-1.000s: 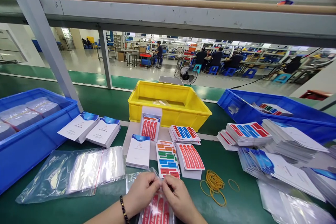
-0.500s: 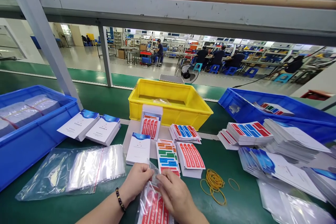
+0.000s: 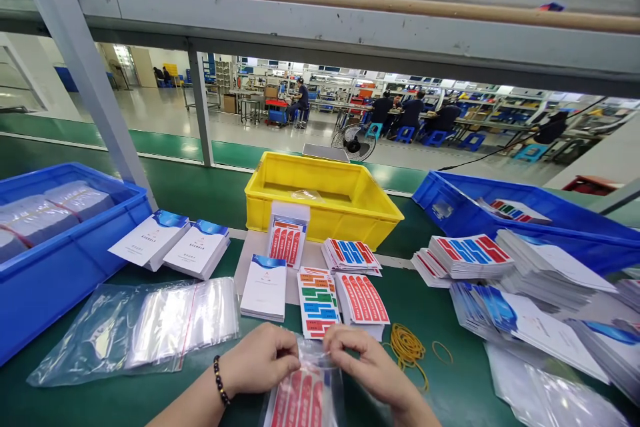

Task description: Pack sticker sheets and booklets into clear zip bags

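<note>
At the bottom centre both my hands pinch the top edge of a clear zip bag (image 3: 306,393) with red label sheets inside. My left hand (image 3: 260,360), with a dark bead bracelet on the wrist, grips the bag's left corner. My right hand (image 3: 367,363) grips its right corner. The two hands are a short way apart along the bag's mouth. Just beyond them lie a multicoloured label sheet stack (image 3: 318,301), a red label stack (image 3: 363,301) and a white booklet stack (image 3: 265,287).
A yellow bin (image 3: 385,213) stands at the centre back and blue bins at left (image 3: 60,273) and right (image 3: 450,210). Empty zip bags (image 3: 150,327) lie at left, rubber bands (image 3: 407,347) at right, and label and booklet stacks (image 3: 525,280) further right. Other people sit at far benches.
My hands have moved apart along the bag's top edge, the right hand sliding to the right. The bag lies flatter than before.
</note>
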Demonstrator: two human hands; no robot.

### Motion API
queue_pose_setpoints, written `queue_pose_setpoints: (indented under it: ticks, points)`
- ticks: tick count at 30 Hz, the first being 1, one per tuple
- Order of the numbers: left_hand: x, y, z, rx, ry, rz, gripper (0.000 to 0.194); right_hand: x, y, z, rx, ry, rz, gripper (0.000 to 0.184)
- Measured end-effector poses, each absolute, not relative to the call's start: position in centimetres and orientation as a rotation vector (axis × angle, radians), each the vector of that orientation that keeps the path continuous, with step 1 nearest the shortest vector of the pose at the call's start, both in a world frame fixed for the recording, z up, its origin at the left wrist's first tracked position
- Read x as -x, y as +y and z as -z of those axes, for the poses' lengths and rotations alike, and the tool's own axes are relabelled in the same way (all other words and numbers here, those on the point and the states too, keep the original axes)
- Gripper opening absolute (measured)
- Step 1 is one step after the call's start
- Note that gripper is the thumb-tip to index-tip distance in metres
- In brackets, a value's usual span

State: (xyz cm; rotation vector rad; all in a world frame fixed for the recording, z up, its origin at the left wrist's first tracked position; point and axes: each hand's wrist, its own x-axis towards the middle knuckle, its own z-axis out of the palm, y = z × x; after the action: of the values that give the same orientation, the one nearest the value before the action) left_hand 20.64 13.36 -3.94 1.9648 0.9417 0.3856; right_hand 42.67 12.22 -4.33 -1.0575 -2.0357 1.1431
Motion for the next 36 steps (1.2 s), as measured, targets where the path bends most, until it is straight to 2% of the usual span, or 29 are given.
queue_pose_setpoints:
  ticks: [2,8,11,16,19,23,25,28,29,33,36]
  points:
    - [-20.8,13.2,4.5,-1.912,0.873,-0.324,0.013,-41.4,13.0,4.6,1.104,-2.016,-0.934,0.027]
    - [-21.3,12.1,5.7,-1.797,0.705,-0.228,0.016,-35.5,15.8,6.3,1.084,-2.361,-0.279,0.018]
    - [-21.1,11.8,5.5,-1.734,0.658,-0.301,0.020,-33.0,16.9,7.3,1.173,-2.500,-0.038,0.035]
    - [-21.0,11.9,5.0,-1.593,0.614,-0.413,0.038,-32.7,17.4,7.8,1.193,-2.517,0.074,0.010]
    - [-21.3,12.2,5.5,-1.397,0.633,-0.531,0.056,-34.9,16.8,6.4,1.099,-2.292,0.086,0.020]
    - [-21.8,13.2,6.8,-0.770,0.659,-0.711,0.082,-38.6,14.4,2.9,1.019,-2.162,0.015,0.022]
    - [-21.9,13.5,7.3,-0.556,0.644,-0.731,0.073,-40.2,13.0,1.4,0.934,-2.278,-0.119,0.022]
    - [-21.9,13.4,7.6,-0.517,0.627,-0.723,0.040,-42.0,11.8,0.9,0.904,-2.318,-0.317,0.022]
    - [-21.9,13.2,7.4,-0.540,0.606,-0.711,0.035,-42.6,11.9,1.3,0.951,-2.271,-0.306,0.022]
    - [-21.7,12.3,6.6,-0.676,0.465,-0.569,0.034,-43.8,13.5,4.9,1.273,-2.219,-0.028,0.024]
    - [-21.3,12.0,6.2,-0.811,0.462,-0.404,0.043,-43.4,14.2,7.8,1.477,-2.379,0.094,0.046]
